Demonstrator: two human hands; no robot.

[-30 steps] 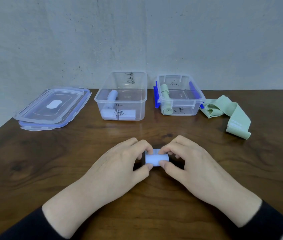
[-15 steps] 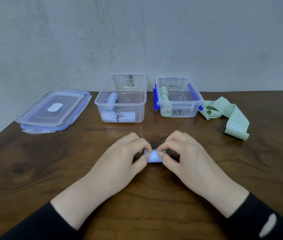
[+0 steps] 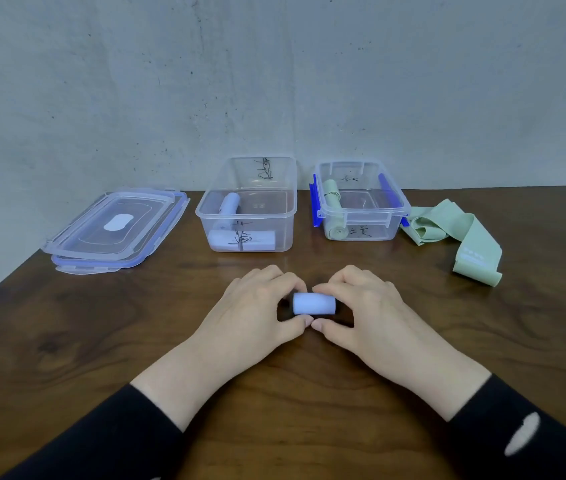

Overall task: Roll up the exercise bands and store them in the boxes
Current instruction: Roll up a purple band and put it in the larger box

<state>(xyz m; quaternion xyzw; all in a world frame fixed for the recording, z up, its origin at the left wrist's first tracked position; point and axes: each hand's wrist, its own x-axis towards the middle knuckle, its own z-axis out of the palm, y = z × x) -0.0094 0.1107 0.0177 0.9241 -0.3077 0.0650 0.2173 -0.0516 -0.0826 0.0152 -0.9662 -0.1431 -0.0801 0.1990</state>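
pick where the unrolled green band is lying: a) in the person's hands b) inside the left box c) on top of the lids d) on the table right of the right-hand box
d: the unrolled green band lies loose on the table just right of the right-hand box, while both hands hold a blue roll.

Perhaps home: wooden table (image 3: 67, 341), plaster wall (image 3: 101, 81)

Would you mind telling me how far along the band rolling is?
Done: two blue rolls sit in the left box, one green roll in the right box. In hand: left hand and right hand hold a rolled blue band. Left: the unrolled green band, plus lids.
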